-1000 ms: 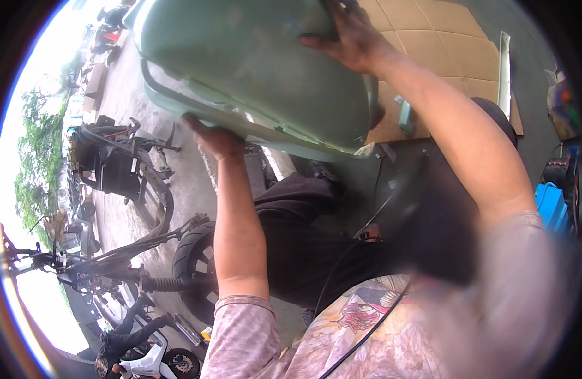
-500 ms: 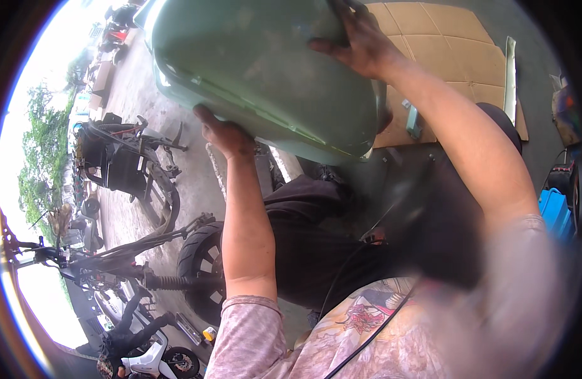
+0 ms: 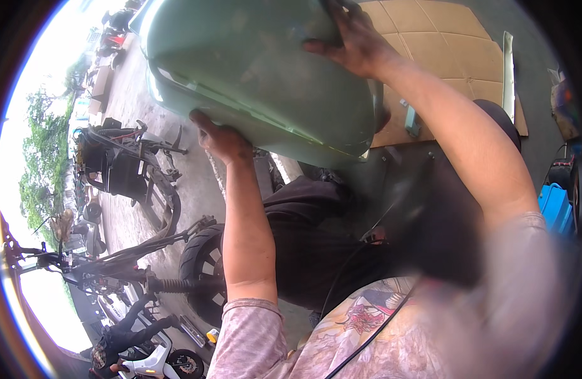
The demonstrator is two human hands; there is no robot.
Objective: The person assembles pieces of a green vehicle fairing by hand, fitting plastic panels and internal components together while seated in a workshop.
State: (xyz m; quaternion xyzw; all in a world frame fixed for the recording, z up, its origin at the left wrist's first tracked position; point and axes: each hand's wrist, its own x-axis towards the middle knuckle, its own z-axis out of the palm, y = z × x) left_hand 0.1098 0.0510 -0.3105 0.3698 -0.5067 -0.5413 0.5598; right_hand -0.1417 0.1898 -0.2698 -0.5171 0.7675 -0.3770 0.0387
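Observation:
A large, glossy grey-green moulded body panel [image 3: 259,76] is held up in front of me, cut off by the upper edge of the head view. My left hand [image 3: 221,139] grips its lower edge, thumb on the near face and the other fingers mostly hidden. At the upper right of the panel, my right hand [image 3: 360,47] has its dark-smudged thumb and fingers bent over the surface. A long seam with a raised light edge runs across the panel's lower part.
Flattened cardboard [image 3: 442,44] lies at the right with a small green piece [image 3: 411,120] on it. A blue box [image 3: 556,208] stands far right. Left are a stripped motorcycle frame [image 3: 123,161], a wheel [image 3: 202,271], and another person [image 3: 117,341] by a white scooter [image 3: 153,361].
The panel has shifted slightly left and tilted a little, both hands moving with it and keeping their hold. The person at lower left has changed posture slightly.

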